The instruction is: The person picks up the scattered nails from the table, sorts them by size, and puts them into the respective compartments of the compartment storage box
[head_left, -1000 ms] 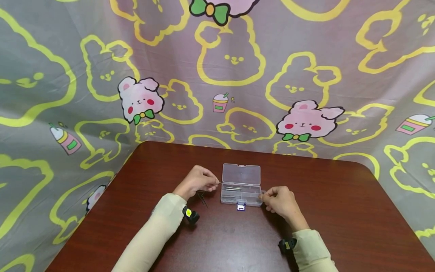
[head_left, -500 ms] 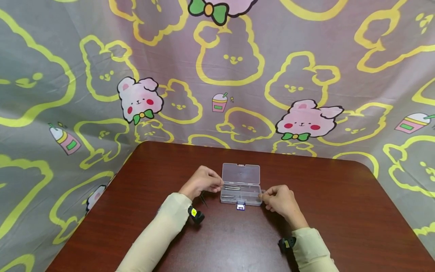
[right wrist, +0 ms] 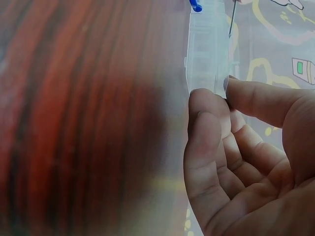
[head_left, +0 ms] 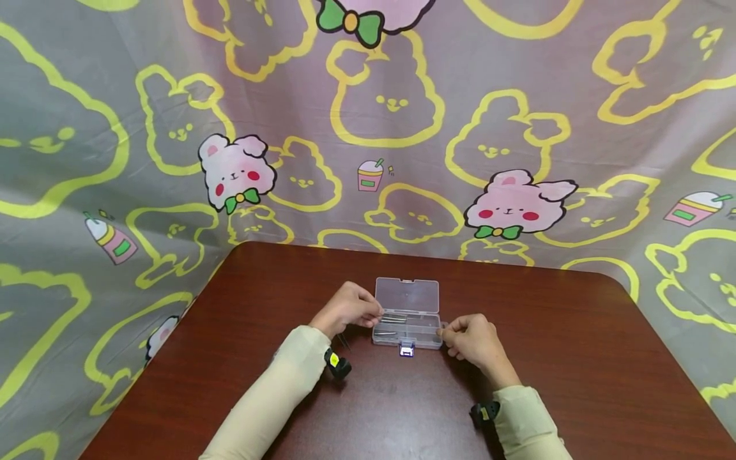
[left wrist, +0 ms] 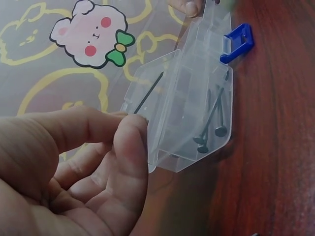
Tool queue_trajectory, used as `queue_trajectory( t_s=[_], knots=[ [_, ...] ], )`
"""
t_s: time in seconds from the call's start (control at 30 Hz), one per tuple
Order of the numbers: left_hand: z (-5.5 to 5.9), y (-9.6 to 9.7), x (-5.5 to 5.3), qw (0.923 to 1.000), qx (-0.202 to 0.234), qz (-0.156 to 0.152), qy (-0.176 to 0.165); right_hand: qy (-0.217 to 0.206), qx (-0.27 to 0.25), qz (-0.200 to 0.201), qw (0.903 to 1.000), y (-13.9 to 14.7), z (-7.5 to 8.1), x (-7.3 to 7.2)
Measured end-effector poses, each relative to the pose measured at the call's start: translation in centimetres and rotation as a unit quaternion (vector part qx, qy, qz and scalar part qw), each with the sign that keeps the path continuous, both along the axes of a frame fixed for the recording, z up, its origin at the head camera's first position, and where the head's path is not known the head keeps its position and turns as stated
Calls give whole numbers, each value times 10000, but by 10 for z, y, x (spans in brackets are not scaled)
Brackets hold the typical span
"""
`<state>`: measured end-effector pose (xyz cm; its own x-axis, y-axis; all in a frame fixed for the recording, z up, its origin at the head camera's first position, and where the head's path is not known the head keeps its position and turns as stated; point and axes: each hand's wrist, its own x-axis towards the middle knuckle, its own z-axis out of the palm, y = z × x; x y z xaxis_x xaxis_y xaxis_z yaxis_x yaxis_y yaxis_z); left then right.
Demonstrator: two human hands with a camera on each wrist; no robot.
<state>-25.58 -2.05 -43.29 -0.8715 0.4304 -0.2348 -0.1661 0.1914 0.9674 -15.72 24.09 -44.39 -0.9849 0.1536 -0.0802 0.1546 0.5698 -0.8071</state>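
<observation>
In the head view, a clear plastic box [head_left: 424,331] stands on a dark reddish-brown desk [head_left: 575,345], just right of centre and below the middle of the frame. Its lid [head_left: 407,296] is raised open at the back, and a blue latch [head_left: 406,352] sticks out at the front. The person's two hands are apart, one at each end of the box. The left hand [head_left: 352,306] pinches a thin dark nail [left wrist: 149,92] between thumb and forefinger; in the left wrist view the nail slants up from the fingertips toward the upper middle of the frame, its point free and its other end hidden by the fingers. The right hand [head_left: 474,335] pinches the end of the box at the right in the head view, thumb on one side and fingers on the other. Several loose nails [left wrist: 220,130] with flat round heads lie inside the box, right of centre in the left wrist view. Some thin dark pieces [head_left: 344,343] lie on the desk below the left hand, too small and partly covered to make out. Pale sleeves [head_left: 270,396] cover both forearms, and a patterned cloth [head_left: 397,163] with cartoon rabbits fills the upper half of the head view
</observation>
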Motion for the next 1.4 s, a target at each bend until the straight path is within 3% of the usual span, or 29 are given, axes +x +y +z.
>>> queue_trajectory(
  t_s=[0.33, 0.63, 0.87, 1.4],
  knots=[
    [5, 6, 4, 9987, -375, -29, 351, 25, -3, 3, 10000, 0, 0, -1],
    [6, 9, 5, 9977, -576, -44, 352, 22, -28, 18, 10000, 1, -1, -1],
    [5, 8, 3, 9986, -421, 50, 313, 18, -20, -12, 10000, 0, -2, -1],
    [5, -9, 0, 9957, -646, 161, 643, -19, -14, 34, 10000, 2, 0, 0]
  ],
)
